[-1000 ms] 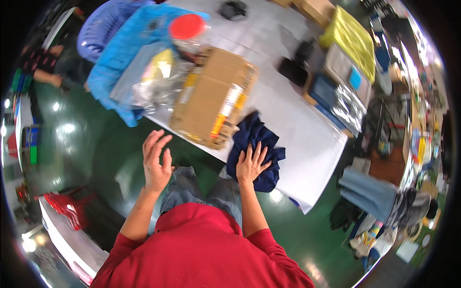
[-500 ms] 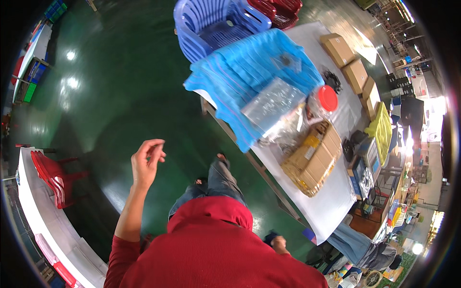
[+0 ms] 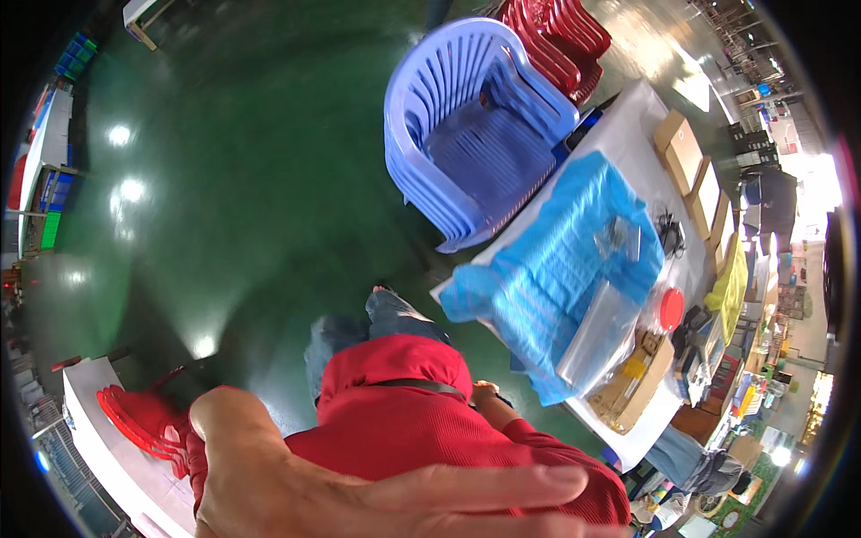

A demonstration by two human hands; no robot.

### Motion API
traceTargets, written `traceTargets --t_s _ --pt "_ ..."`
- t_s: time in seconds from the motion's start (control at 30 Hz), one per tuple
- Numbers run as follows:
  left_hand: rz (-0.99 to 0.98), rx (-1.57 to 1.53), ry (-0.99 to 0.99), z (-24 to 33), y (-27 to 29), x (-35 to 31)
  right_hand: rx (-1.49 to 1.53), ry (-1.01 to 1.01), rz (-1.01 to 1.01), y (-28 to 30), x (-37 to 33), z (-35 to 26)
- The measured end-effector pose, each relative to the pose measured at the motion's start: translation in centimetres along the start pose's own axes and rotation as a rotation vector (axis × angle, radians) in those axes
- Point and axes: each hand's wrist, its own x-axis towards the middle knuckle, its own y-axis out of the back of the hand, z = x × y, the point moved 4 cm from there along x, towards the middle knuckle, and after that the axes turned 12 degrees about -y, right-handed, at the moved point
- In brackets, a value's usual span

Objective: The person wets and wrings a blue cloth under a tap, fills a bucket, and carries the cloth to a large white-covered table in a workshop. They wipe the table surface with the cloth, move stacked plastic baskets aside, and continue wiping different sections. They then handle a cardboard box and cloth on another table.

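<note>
My left hand is raised large and close across the bottom of the view, its fingers stretched out and holding nothing. Beside my right hip, my right hand is small and partly hidden by my body. Its fingers look curled, with a bit of something dark beside them that I cannot make out. Neither hand touches the table on my right. On that table lie a blue cloth, a clear plastic bag, a red-lidded clear jar and an open cardboard box.
Ahead stands a stack of blue plastic chairs, with red chairs behind it. Brown boxes and a yellow-green cloth line the table's far side. Another red chair is by a white table at left.
My left hand has come up and back from the left, close to the view. The blue chairs show more fully, and the table sits farther right and lower. My right hand has shifted toward my hip.
</note>
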Motion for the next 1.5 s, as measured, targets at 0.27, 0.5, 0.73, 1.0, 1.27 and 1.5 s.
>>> traceTargets --t_s 0.27,0.5,0.73,1.0,1.27,1.5 --pt "0.035 -0.295 0.401 8.9 23.0 6.5 0.265 -0.019 -0.263 19.2 2.4 -13.1" --pt "-0.027 -0.464 0.506 10.1 42.7 16.4 0.468 0.15 -0.263 35.4 -2.9 -29.5" --pt "-0.098 -0.759 0.586 1.7 61.9 24.2 0.931 0.042 -0.774 50.1 -3.7 -39.8" --pt "0.37 -0.33 0.858 -11.7 96.4 33.1 0.88 0.011 -0.351 83.7 3.1 -21.0" --pt "0.441 -0.025 0.647 -17.6 128.3 44.8 1.119 -0.178 -0.539 102.5 12.1 -5.6" --pt "0.428 -0.085 0.89 -55.2 142.3 56.6 1.844 -0.365 -0.748 111.9 10.9 -1.3"
